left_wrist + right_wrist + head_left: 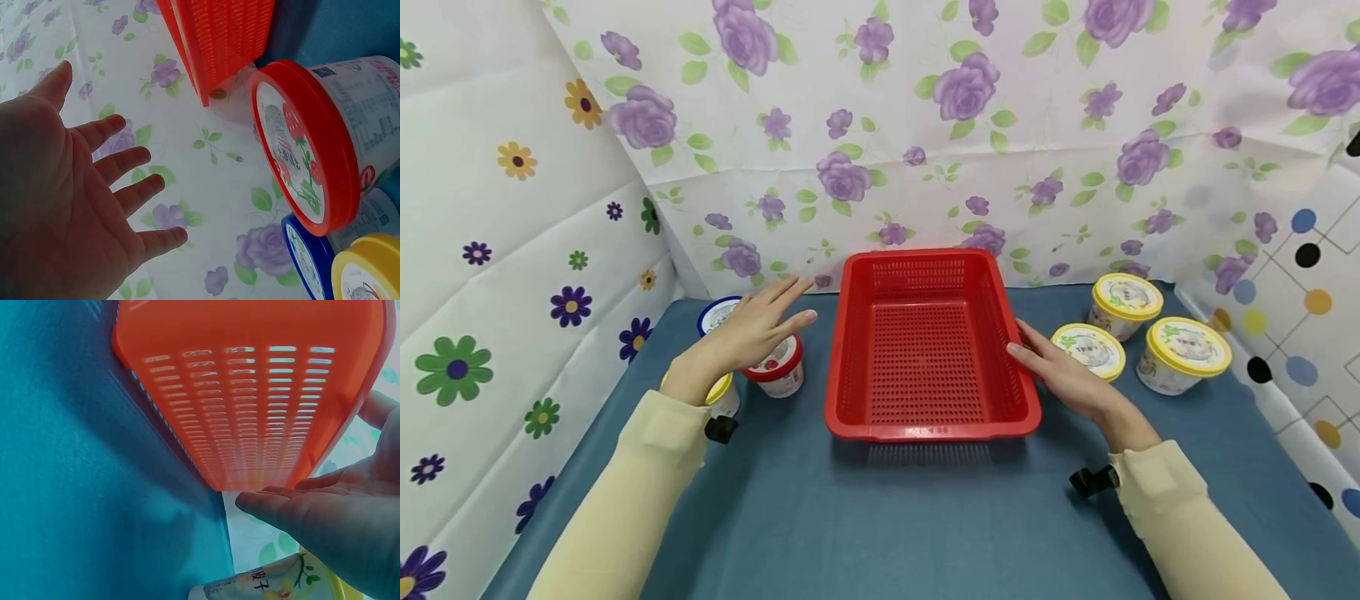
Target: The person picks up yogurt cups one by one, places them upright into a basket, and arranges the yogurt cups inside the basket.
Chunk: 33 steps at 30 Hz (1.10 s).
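A red plastic basket (934, 431) with slotted walls stands on the blue cloth, its inside bare. My right hand (1067, 371) rests at the basket's right side, thumb tip over the rim and fingers extended along the outer wall, as the right wrist view also shows. My left hand (752, 329) is held above several lidded tubs, fingers straight and spread, grasping nothing. Below and beside it are a red-lidded tub (782, 379), a blue-lidded tub (713, 315) and a yellow-lidded tub (726, 402), partly hidden by the hand and wrist in the head view.
To the right of the basket stand three yellow-lidded tubs: a back one (1126, 300), a near one (1093, 352) partly covered by my right hand, and an outer one (1183, 354). A flowered sheet (917, 200) hangs behind the blue tablecloth (880, 525); patterned sheets flank both sides.
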Motion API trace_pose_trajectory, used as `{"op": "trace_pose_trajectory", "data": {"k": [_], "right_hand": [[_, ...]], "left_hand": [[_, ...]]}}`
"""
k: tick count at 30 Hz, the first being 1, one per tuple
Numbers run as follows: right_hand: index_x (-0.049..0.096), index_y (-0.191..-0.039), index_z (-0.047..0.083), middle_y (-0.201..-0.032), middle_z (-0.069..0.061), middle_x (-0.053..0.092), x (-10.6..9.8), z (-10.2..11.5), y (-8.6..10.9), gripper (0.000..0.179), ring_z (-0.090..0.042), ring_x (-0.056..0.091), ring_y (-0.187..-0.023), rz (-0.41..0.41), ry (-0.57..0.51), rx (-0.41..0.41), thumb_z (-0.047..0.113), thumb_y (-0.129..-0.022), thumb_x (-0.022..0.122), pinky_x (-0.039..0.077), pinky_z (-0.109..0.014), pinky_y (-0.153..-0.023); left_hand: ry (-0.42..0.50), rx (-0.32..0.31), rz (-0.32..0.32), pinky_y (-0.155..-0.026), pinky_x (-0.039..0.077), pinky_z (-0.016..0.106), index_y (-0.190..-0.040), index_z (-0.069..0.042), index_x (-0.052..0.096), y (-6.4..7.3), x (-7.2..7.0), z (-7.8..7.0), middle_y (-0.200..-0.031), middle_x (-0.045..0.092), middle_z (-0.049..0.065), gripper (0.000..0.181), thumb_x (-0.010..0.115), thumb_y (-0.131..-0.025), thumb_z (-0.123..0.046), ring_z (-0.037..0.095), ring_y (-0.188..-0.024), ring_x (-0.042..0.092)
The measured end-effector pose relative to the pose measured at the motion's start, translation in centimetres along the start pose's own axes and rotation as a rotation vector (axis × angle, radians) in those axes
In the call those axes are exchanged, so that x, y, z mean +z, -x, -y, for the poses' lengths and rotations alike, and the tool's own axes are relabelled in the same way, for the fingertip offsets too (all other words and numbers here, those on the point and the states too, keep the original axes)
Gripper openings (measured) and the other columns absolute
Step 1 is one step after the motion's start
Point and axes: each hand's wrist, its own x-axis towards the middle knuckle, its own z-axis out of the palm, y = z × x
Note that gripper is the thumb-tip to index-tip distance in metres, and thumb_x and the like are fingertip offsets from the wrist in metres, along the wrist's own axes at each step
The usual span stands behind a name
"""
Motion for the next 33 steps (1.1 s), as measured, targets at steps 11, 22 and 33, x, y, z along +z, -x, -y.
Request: {"op": "trace_pose_trajectory", "data": {"k": [11, 22, 33], "right_hand": [[0.007, -0.169, 0.026, -0.163, -0.014, 0.033, -0.1, -0.7, 0.1, 0.073, -0.038, 0.051, -0.135, 0.000, -0.029, -0.015, 0.041, -0.111, 0.049, 0.053, -0.049, -0.104], [0.013, -0.168, 0.024, -0.160, -0.015, 0.039, 0.0, -1.0, 0.1, 0.070, -0.035, 0.052, -0.133, 0.018, -0.078, -0.022, 0.045, -0.111, 0.047, 0.053, -0.046, -0.103], [0.016, -0.167, 0.016, -0.157, -0.023, 0.041, 0.4, -1.3, 0.0, 0.068, -0.034, 0.057, -0.130, 0.057, -0.132, -0.028, 0.042, -0.111, 0.046, 0.055, -0.041, -0.100]], "left_hand": [[-0.023, 0.014, -0.003, -0.120, 0.002, 0.074, -0.168, -0.020, 0.018, -0.1, 0.4, 0.1, -0.173, 0.013, 0.015, 0.076, 0.043, -0.107, -0.058, 0.040, -0.158, 0.012], [-0.004, -0.015, 0.015, -0.119, 0.005, 0.074, -0.169, -0.021, 0.016, 0.5, 0.7, 1.1, -0.173, 0.012, 0.015, 0.074, 0.045, -0.108, -0.054, 0.041, -0.158, 0.012], [0.007, -0.015, 0.025, -0.118, 0.006, 0.076, -0.168, -0.016, 0.019, 1.4, 1.1, 2.3, -0.173, 0.011, 0.017, 0.078, 0.049, -0.107, -0.054, 0.046, -0.156, 0.012]]}}
